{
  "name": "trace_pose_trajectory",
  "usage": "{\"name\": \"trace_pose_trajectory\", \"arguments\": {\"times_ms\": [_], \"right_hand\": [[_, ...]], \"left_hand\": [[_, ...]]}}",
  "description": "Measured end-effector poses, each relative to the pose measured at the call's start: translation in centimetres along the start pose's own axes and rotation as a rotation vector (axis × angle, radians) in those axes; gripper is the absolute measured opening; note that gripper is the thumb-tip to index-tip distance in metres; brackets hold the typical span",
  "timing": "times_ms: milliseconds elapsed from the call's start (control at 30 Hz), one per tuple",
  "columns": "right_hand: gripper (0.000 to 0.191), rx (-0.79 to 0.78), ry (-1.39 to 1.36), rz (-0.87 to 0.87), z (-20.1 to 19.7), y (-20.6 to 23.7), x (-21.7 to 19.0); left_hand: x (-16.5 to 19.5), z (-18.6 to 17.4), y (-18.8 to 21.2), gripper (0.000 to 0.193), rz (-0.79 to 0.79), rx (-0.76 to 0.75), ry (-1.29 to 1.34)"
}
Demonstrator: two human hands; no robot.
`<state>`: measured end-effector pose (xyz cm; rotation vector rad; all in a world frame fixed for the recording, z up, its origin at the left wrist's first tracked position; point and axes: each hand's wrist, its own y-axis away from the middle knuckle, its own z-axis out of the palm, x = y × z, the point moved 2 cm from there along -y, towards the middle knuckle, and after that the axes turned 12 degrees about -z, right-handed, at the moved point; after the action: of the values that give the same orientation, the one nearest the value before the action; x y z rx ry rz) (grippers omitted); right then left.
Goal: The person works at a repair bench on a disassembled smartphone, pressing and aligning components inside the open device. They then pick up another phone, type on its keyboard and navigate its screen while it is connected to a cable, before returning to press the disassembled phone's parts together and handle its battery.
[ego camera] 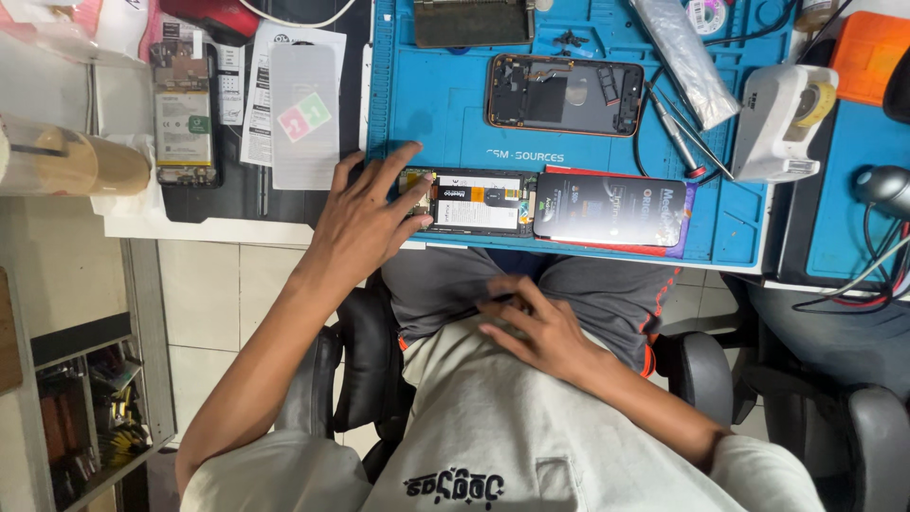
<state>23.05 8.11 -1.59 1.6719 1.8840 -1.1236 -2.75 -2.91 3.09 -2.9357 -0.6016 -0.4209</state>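
Left hand (365, 223) spread open touches a phone panel (477, 202); right hand (536, 327) pinches a thin tool (493, 301) beside lap.

A white table (218, 230) is covered by a blue work mat (445, 104). Pale floor tiles (213, 303) are seen below, a black chair (360, 379) is set there, and a grey shelf unit (142, 379) stands at the left.

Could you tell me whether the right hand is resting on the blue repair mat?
No, the right hand lies in the person's lap below the blue repair mat, with a thin dark tool at its fingers.
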Motion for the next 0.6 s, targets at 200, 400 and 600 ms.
{"name": "trace_pose_trajectory", "arguments": {"times_ms": [200,400,600], "right_hand": [[0.025,-0.691,-0.189,0.691,-5.4,7.5,-0.6],[0.024,-0.393,-0.316,0.642,-7.8,11.7,-2.8],[0.018,-0.459,-0.421,0.666,-8.7,14.9,-2.1]], "left_hand": [[0.2,0.1,0.1,0.043,0.017,-0.039,-0.070],[0.6,-0.4,-0.4,0.042,0.054,-0.039,-0.114],[0.3,-0.2,-0.3,0.043,0.042,-0.067,-0.099]]}}
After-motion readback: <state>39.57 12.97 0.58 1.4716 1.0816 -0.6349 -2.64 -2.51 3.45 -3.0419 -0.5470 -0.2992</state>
